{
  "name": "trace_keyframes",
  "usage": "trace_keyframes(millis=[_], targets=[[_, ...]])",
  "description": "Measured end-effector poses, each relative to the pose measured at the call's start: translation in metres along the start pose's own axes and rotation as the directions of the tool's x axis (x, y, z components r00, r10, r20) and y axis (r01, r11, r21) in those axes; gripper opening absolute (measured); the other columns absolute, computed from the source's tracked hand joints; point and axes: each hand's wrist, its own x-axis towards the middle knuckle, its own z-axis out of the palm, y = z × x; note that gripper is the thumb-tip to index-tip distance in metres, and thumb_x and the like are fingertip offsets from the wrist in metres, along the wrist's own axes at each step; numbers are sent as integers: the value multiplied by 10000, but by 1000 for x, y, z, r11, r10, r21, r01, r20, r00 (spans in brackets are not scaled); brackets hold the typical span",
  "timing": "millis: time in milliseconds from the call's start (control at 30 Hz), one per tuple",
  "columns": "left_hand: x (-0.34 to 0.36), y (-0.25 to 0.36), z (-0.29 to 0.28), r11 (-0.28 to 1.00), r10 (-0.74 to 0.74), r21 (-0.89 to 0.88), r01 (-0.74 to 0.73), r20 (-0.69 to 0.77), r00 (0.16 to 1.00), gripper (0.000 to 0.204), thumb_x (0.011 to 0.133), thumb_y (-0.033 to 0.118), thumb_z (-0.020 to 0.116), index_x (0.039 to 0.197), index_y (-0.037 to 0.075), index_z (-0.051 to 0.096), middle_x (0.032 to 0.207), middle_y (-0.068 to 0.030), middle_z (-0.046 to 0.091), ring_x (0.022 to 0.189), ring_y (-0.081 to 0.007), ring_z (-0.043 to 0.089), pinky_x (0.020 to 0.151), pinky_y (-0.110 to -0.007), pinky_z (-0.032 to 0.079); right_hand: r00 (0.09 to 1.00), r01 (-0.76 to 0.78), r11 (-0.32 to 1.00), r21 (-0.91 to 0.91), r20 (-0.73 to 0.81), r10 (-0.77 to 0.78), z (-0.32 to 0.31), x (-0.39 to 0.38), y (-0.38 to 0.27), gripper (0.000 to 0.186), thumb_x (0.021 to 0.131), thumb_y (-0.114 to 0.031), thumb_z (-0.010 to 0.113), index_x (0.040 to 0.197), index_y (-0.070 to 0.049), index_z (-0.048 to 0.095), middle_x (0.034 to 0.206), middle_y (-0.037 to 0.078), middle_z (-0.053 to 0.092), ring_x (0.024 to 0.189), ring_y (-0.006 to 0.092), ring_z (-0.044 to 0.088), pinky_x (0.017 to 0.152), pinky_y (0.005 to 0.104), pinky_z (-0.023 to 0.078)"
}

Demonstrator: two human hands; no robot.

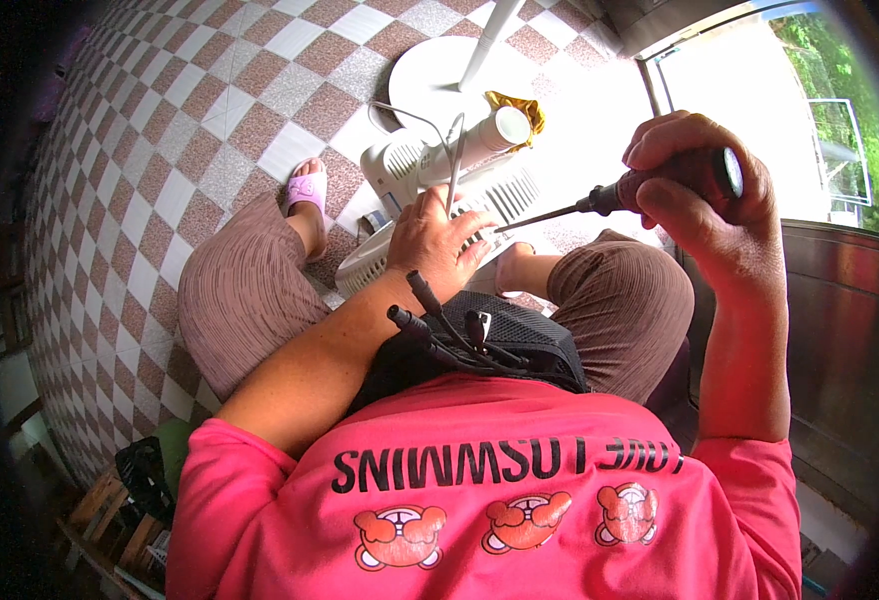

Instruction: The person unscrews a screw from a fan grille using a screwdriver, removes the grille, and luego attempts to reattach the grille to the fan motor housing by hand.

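My right hand (705,200) is wrapped round the dark handle of a screwdriver (615,197). Its thin shaft slants down-left to a white slotted plastic housing (505,195), where the tip meets it near my left fingers; the exact contact is too small to tell. My left hand (435,245) grips the housing's lower part, with fingers bent over it. A white cylinder (500,135) lies across the housing, and a grey cord (410,112) loops over it.
A white round stand base with a pole (425,70) and a yellow cloth (526,115) lie beyond the housing on the checkered floor (210,120). My legs flank the work. Black cables (440,325) rest at my waist. A dark door frame (810,330) borders the right side.
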Motion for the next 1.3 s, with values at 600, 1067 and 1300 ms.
trace_keyframes(millis=[600, 1067, 1300], targets=[[0, 2, -1, 1000, -2, -10, 2, -16, 1000, 266, 767, 237, 705, 1022, 180, 655, 1105, -133, 480, 1033, -307, 498, 893, -418, 414, 984, 31, 984, 177, -179, 1, 10, -17, 14, 124, 790, -16, 695, 881, -13, 610, 743, 26, 641, 695, 75, 606, 640, 203, 478], [2, 3, -3, 999, 40, -4, -40, -36, 999, 256, 768, 237, 698, 1010, 163, 658, 1091, -153, 499, 1045, -321, 499, 900, -428, 400, 950, -65, 980, 190, -288, 119, 12, -23, 9, 165, 820, -83, 708, 902, -19, 579, 772, 43, 632, 609, 78, 582, 491, 197, 483], [5, 1, -2, 996, 83, 37, -80, -98, 992, 259, 744, 192, 724, 992, 146, 663, 1028, -167, 525, 999, -337, 530, 821, -427, 446, 983, -65, 978, -199, -181, 29, -6, -18, -2, 172, 795, -60, 709, 911, -43, 583, 674, 4, 566, 587, 38, 512, 523, 194, 408]])
